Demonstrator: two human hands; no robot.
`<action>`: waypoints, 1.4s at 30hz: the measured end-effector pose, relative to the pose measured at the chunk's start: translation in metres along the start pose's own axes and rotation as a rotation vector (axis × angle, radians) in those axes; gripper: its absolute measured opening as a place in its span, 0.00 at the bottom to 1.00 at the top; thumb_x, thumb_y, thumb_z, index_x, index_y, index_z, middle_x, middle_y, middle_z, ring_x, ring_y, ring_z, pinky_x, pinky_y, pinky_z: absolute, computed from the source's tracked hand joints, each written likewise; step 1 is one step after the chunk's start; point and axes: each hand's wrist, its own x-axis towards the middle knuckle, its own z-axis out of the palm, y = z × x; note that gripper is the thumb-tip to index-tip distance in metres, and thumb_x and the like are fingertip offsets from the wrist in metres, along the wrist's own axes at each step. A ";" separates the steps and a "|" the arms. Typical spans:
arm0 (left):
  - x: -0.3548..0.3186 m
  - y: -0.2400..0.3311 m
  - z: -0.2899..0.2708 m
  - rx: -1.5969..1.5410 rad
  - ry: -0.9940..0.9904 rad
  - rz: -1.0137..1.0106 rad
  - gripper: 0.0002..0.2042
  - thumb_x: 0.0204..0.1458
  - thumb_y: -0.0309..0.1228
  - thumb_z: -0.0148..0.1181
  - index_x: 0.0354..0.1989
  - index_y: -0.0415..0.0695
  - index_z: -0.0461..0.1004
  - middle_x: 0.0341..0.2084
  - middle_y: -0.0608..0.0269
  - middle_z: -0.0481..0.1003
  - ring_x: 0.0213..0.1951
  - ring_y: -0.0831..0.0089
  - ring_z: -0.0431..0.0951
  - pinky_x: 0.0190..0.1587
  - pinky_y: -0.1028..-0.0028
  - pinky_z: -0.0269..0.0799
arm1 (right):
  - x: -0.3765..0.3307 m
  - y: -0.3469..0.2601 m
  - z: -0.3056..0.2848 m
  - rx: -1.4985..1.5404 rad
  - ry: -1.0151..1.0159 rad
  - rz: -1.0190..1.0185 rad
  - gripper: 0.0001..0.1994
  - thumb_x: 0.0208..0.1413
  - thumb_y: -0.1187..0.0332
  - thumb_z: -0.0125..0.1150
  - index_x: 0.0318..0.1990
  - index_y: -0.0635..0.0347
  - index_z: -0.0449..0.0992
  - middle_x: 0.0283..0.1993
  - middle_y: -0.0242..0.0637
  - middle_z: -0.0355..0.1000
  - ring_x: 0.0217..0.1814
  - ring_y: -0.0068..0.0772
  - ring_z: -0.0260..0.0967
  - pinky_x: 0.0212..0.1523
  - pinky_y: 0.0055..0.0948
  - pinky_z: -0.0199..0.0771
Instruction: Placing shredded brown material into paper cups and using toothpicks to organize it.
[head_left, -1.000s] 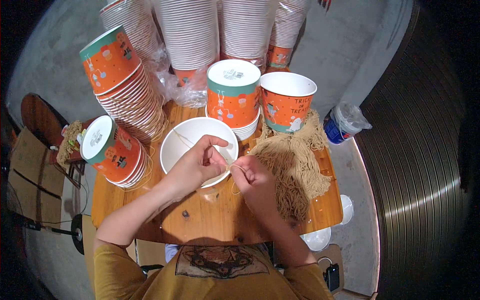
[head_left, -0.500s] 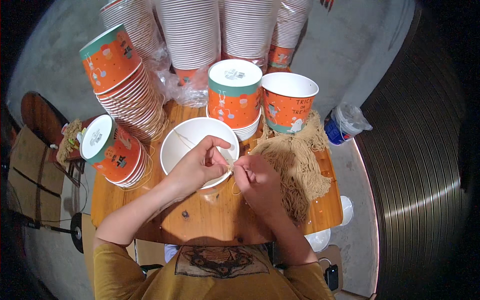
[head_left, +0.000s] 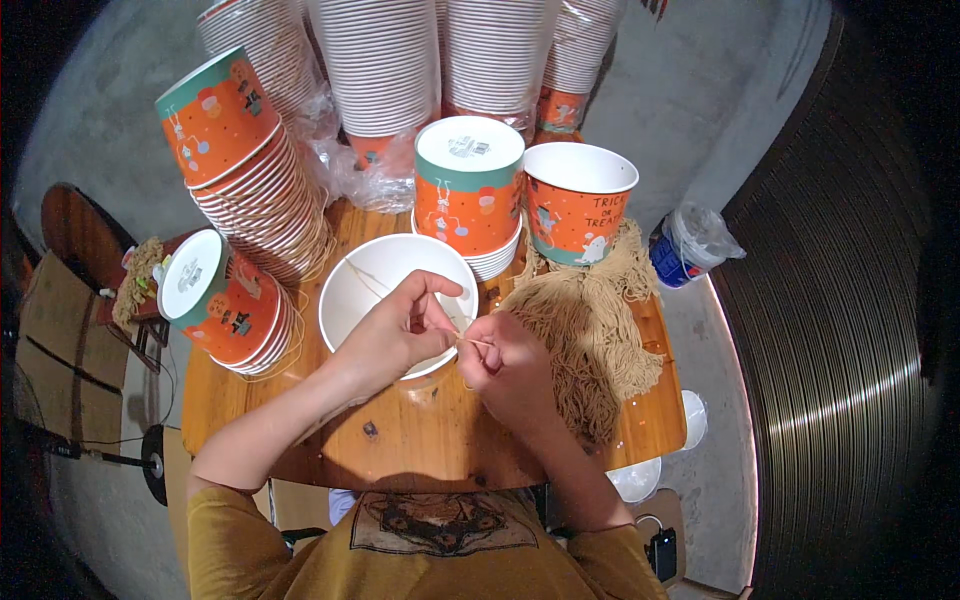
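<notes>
A paper bucket lies with its white inside facing up in front of me, and a tan string runs across its mouth. At the bucket's near right rim, my left hand pinches the string between thumb and forefinger. Close beside it, my right hand is closed on the same string, and a short length of it shows across the fingers. The exact knot or hole between the fingertips is too small to make out.
A bundle of tan strings lies at the right under an upright orange bucket. An upturned bucket stack stands behind. Strung stacks lean at the left, and tall wrapped stacks line the back. The wooden table has a rounded near edge.
My right hand has turned and shifted slightly, so that a bit of string now shows across its fingers. My left hand stays almost in place at the bucket's rim.
</notes>
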 end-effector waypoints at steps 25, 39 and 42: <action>-0.006 0.007 0.004 0.103 -0.006 0.043 0.19 0.52 0.18 0.54 0.53 0.40 0.61 0.29 0.68 0.68 0.32 0.83 0.68 0.37 0.82 0.66 | -0.002 -0.001 -0.003 0.113 -0.031 0.254 0.02 0.54 0.73 0.58 0.34 0.60 0.72 0.24 0.28 0.66 0.24 0.18 0.63 0.25 0.22 0.63; -0.003 0.005 0.001 -0.041 -0.020 -0.074 0.23 0.51 0.17 0.57 0.55 0.41 0.61 0.30 0.68 0.68 0.33 0.81 0.68 0.41 0.82 0.65 | 0.003 0.004 -0.019 -0.461 -0.061 -0.252 0.06 0.46 0.70 0.65 0.31 0.59 0.74 0.26 0.39 0.68 0.29 0.42 0.70 0.27 0.35 0.70; -0.003 0.006 0.001 -0.035 -0.014 -0.086 0.21 0.52 0.17 0.56 0.55 0.40 0.61 0.29 0.67 0.70 0.33 0.82 0.69 0.38 0.83 0.65 | 0.008 0.004 -0.023 -0.484 -0.072 -0.381 0.08 0.39 0.73 0.67 0.30 0.54 0.77 0.28 0.33 0.68 0.31 0.39 0.67 0.29 0.34 0.68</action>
